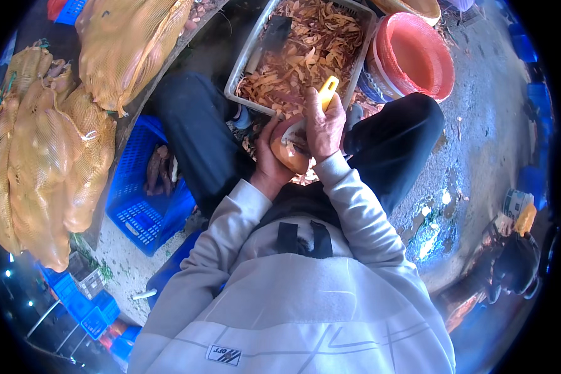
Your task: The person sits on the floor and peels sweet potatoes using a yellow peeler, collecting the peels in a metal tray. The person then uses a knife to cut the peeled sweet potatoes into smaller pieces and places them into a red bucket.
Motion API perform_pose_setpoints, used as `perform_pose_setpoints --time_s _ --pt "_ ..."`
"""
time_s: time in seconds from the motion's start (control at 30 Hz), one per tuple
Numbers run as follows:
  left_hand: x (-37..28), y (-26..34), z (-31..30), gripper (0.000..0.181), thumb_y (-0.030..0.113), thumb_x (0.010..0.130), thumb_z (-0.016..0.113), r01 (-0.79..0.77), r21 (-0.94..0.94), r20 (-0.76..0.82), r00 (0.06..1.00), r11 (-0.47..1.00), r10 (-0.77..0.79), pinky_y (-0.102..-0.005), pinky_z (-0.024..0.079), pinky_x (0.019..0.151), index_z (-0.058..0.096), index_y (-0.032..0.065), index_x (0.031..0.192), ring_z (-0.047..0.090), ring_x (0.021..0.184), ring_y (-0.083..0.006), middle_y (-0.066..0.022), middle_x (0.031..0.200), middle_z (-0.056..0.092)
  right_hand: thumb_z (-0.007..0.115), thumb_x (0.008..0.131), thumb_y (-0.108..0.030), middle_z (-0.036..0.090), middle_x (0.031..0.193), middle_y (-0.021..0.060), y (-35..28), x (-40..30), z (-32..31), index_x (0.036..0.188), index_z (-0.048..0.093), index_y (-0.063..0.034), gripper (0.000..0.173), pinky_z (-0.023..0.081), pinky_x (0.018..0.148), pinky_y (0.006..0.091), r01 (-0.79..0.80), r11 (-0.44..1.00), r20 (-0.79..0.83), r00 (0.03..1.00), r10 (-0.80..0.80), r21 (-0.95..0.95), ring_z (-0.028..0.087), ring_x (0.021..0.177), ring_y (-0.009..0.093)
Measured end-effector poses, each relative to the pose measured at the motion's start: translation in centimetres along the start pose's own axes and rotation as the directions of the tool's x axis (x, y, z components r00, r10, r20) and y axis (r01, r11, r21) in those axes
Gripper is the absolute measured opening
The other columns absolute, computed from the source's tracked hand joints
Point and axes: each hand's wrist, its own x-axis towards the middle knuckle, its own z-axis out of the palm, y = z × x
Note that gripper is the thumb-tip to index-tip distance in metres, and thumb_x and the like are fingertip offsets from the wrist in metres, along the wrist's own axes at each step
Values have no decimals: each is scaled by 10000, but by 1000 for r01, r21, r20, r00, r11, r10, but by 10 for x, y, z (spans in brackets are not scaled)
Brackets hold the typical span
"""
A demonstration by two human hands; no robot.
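Note:
Between my knees, my left hand [270, 161] cups a large partly peeled root, seemingly a sweet potato [291, 145], from its left side and below. Reddish skin remains on its upper part, and orange flesh shows lower down. My right hand [325, 126] is closed round a tool with a yellow handle [328, 91], which points up and away from me; its working end is hidden beneath the hand, at the root's right side. Just beyond both hands lies a shallow plastic crate [257, 106] full of peelings [308, 56], with a dark flat piece [277, 33] on them.
A red woven sack lines a bucket [413, 56] right of the crate. To my left stands a blue crate [138, 219] with several roots [159, 170]. Full mesh sacks [46, 159] lie further left. Another person [514, 266] is at the far right.

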Motion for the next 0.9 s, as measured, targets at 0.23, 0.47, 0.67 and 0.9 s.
perform_pose_setpoints --time_s 0.23,0.47,0.67,0.9 --pt "8 2 -22 565 486 954 410 -8 -25 -16 1000 1000 8 -392 473 962 551 63 1300 604 1093 -252 -102 1209 626 642 925 -307 573 686 4 60 44 9 884 591 -30 285 417 517 282 -94 992 -24 995 96 88 529 586 107" --pt "6 7 -16 567 504 944 465 -34 -116 -9 999 993 33 -370 480 933 564 72 1297 599 1077 -230 -92 1198 632 641 922 -345 555 711 27 67 117 -18 898 596 -11 338 424 473 326 -25 982 -182 981 60 190 495 538 145" --pt "13 4 -33 530 470 955 432 -16 -75 -65 998 997 11 -398 478 941 566 70 1277 591 1092 -249 -93 1208 629 635 932 -378 574 736 16 15 61 -5 965 583 -13 370 450 568 290 -126 963 53 992 116 237 542 646 121" --pt "6 5 -27 498 431 968 396 -11 91 -62 998 996 17 -405 471 968 555 62 1263 601 1113 -266 -126 1204 623 621 942 -335 567 729 14 15 20 0 908 576 -14 326 433 568 274 -12 991 131 991 29 -130 528 626 119"
